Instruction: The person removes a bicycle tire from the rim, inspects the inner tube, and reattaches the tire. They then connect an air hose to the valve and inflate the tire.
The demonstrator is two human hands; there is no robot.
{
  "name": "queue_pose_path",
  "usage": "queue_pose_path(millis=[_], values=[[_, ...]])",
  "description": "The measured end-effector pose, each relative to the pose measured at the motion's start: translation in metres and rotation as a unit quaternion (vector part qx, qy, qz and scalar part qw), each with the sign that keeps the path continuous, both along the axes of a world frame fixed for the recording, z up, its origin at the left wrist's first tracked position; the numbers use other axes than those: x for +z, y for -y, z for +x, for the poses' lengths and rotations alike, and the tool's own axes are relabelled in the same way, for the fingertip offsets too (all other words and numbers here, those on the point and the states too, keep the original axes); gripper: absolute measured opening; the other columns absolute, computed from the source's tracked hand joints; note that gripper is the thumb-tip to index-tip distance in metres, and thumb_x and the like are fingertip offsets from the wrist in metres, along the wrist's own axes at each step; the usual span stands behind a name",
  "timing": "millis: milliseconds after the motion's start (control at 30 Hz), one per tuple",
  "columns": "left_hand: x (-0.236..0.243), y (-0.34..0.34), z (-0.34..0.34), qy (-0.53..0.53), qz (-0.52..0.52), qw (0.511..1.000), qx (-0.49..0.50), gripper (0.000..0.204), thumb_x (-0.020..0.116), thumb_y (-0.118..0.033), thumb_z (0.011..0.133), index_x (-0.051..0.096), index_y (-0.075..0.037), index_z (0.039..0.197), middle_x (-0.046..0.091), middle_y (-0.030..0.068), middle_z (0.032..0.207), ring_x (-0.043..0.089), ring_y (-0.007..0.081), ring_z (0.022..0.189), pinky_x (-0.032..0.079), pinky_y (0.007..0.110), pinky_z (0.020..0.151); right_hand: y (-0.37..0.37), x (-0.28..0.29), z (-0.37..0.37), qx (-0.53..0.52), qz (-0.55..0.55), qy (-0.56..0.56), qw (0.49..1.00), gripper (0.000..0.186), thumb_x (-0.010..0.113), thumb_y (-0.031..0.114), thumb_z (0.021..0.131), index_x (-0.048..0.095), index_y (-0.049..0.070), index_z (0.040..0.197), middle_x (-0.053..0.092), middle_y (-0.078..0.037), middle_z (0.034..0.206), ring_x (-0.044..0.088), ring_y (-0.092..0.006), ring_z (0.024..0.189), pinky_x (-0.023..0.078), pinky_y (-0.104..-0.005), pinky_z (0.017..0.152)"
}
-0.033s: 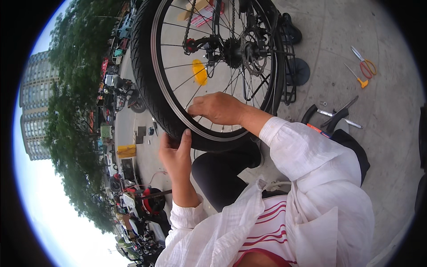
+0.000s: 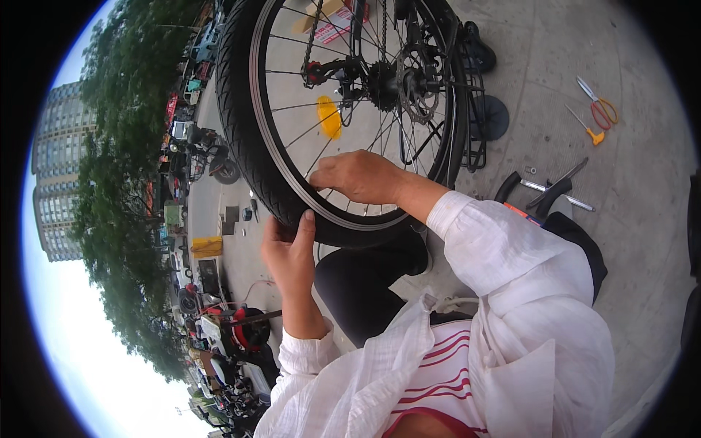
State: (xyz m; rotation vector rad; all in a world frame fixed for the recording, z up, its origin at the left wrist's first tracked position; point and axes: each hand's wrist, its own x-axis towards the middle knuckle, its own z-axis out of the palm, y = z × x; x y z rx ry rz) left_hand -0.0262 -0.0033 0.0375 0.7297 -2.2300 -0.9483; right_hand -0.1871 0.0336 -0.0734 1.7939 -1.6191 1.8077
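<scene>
A: Where is the bicycle wheel?
B: It fills the upper centre of the frame.
A: And the hands?
B: The left hand, near the middle, grasps the tyre, thumb laid along its side. The right hand is curled at the inner edge of the rim; whether its fingers pinch anything, one cannot tell.
A: What lies on the ground?
B: Scissors and a yellow-handled screwdriver, side by side at the upper right.

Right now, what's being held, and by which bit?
The left grip holds the tire by its near edge; whether the right grip holds anything can't be told.
</scene>
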Motion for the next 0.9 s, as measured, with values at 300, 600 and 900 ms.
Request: queue_pose_path(millis=[300,600,900], values=[[-0.008,0.0,0.005,0.0,0.005,1.0,-0.005,0.019,0.069,-0.005,0.088,0.057,0.005,0.1,0.065,0.0041,0.088,0.056,0.0066,0.077,0.046,0.021,0.069,-0.005,-0.003,0.018,0.05,-0.099,0.168,0.979,0.011,0.065,0.011,0.087,0.066,0.006,0.096,0.067,-0.008,0.085,0.064,-0.0282,0.083,0.049,-0.0368,0.075],[-0.013,0.001,0.011,0.007,0.05,0.998,-0.033,0.027,0.066,-0.001,0.09,0.056,0.007,0.114,0.065,0.0073,0.103,0.059,0.0096,0.092,0.047,0.023,0.083,-0.009,-0.004,0.013,0.157,-0.058,0.283,0.944,0.012,0.064,0.006,0.085,0.07,0.002,0.096,0.07,-0.012,0.086,0.069,-0.0238,0.079,0.054,-0.0325,0.074],[-0.01,0.0,0.014,0.042,0.037,0.998,-0.004,0.031,0.067,-0.002,0.089,0.056,0.007,0.116,0.066,0.0076,0.103,0.06,0.0102,0.091,0.047,0.023,0.082,-0.009,-0.004,0.015,0.146,-0.026,0.25,0.957,0.013,0.064,0.009,0.085,0.07,0.006,0.096,0.07,-0.007,0.087,0.063,-0.0255,0.091,0.048,-0.0355,0.082]])
